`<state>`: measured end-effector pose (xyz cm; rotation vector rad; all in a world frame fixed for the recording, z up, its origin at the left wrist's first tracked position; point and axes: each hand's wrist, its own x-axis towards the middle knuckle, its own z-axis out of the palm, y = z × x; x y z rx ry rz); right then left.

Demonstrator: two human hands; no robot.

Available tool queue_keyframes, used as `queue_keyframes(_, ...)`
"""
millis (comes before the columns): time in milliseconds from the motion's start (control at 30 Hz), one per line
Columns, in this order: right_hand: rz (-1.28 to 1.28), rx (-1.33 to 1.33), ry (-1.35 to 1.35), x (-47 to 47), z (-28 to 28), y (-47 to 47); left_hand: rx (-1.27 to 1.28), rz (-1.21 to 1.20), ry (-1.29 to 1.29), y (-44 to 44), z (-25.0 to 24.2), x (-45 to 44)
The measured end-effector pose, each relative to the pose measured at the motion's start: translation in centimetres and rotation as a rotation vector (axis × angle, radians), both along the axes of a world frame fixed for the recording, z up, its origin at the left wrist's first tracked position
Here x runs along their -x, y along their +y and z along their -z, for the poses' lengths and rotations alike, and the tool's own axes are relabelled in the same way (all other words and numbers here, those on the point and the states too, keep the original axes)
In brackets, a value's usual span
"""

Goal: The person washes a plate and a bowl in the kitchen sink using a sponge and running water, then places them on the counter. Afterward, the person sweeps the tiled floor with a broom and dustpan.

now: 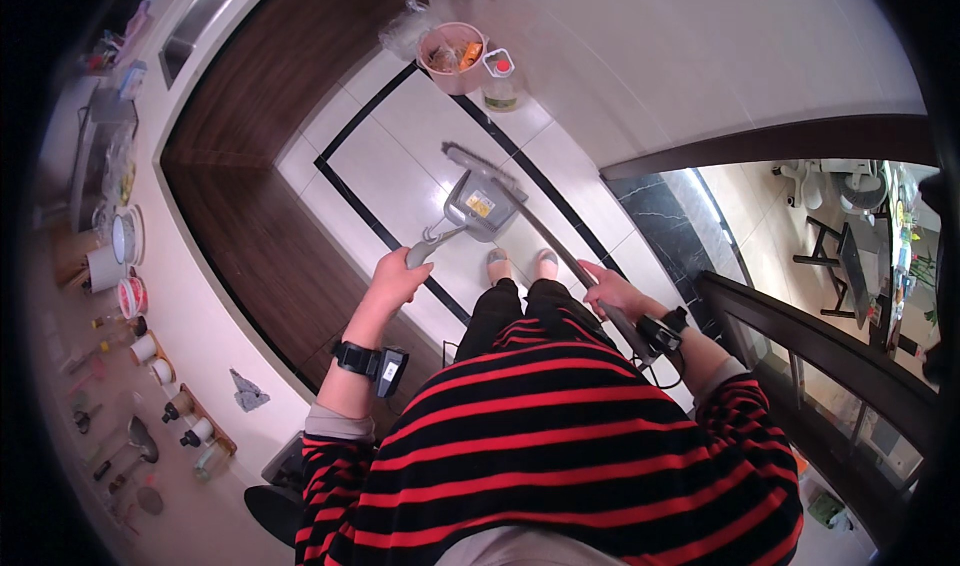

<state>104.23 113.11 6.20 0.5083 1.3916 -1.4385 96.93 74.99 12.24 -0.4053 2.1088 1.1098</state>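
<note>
My left hand (401,277) is closed around the grey handle of a dustpan (491,204), which hangs or rests in front of my feet; whether it touches the floor I cannot tell. A yellow sticker is on the pan. In my right hand (616,292) is the long metal-coloured handle of a broom (480,167). The broom's grey head with dark bristles lies across the dustpan's far side, overlapping it in view. The handle slants from the head down to my right side.
By the far wall stand a pink waste bin (452,59) with rubbish and a clear plastic jug (500,93) with a red cap. Brown cabinets (240,123) and a pale countertop (217,326) with bowls and jars run along the left. A dark-framed sliding door (810,348) borders the right.
</note>
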Motion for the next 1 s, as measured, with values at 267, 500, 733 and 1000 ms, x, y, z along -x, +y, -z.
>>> queue_keyframes(267,-0.249,-0.404,0.352,14.3,16.5,-3.8,0.040,-0.140,-0.048,-2.1,-0.1,-2.7)
queue_keyframes(500,-0.341,-0.293,0.245,9.6,17.1,-4.4,0.035,-0.224,-0.138,-2.0,1.0,-3.0)
queue_keyframes(733,-0.225,0.173,-0.135,5.1,5.4,1.8,0.037,-0.216,-0.061,-2.3,0.7,-3.4)
queue_keyframes(1000,-0.360,-0.063,0.341,12.4,9.8,-1.5,0.052,-0.386,-0.055,-4.0,-3.0,-7.8)
